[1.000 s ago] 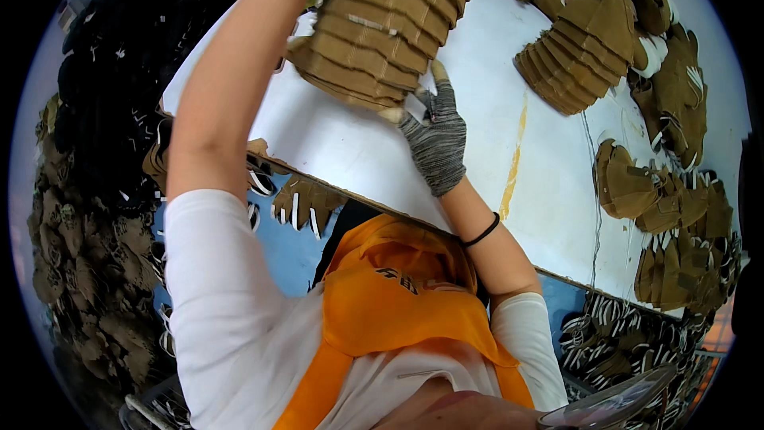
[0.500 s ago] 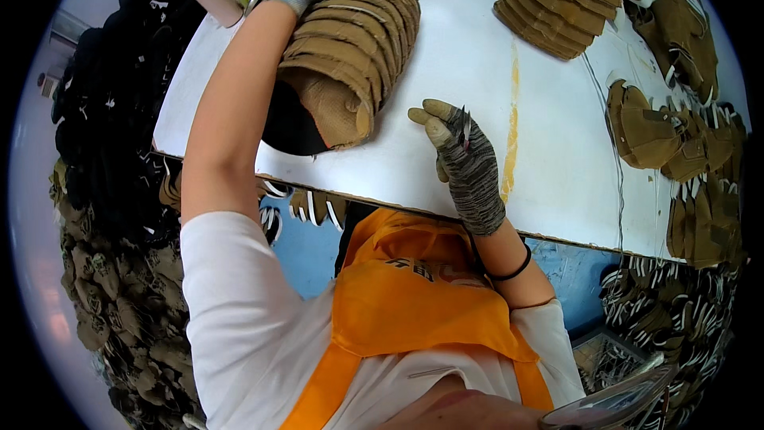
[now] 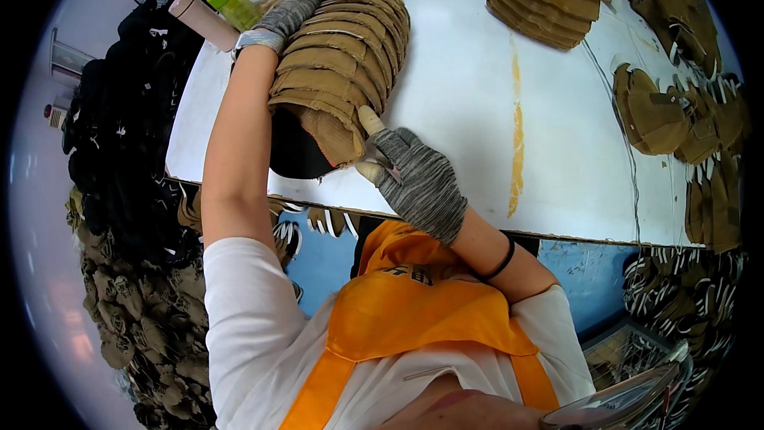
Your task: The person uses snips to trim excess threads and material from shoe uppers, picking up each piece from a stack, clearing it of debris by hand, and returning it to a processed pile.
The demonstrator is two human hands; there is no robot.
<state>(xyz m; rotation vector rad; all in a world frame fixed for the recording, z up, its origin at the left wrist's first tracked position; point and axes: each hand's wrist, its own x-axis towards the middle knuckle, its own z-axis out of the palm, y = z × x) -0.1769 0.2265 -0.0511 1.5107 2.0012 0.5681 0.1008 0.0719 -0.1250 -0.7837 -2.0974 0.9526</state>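
A fanned stack of brown fabric shoe uppers (image 3: 338, 56) lies on the white table in front of me, with a black lining showing at its near end. My left hand (image 3: 296, 14), in a grey knitted glove, rests along the stack's far left side, fingers stretched out flat. At the near right edge of the stack is my gloved right hand (image 3: 418, 179). Its forefinger touches the nearest upper and its thumb sits just below that edge. A small bit of metal and pink shows in its palm, part of thread snips mostly hidden by the fingers.
Another stack of brown uppers (image 3: 549, 0) lies at the far right, with more brown pieces (image 3: 649, 111) along the right edge. A pink bottle (image 3: 204, 21) and a green-lidded cup (image 3: 232, 4) stand far left. Dark piles (image 3: 119, 135) flank the white table (image 3: 454, 56).
My right hand has moved left to the stack's near edge, and the snips that stuck out of it are now mostly hidden. My left hand stays on the stack. The view has shifted slightly.
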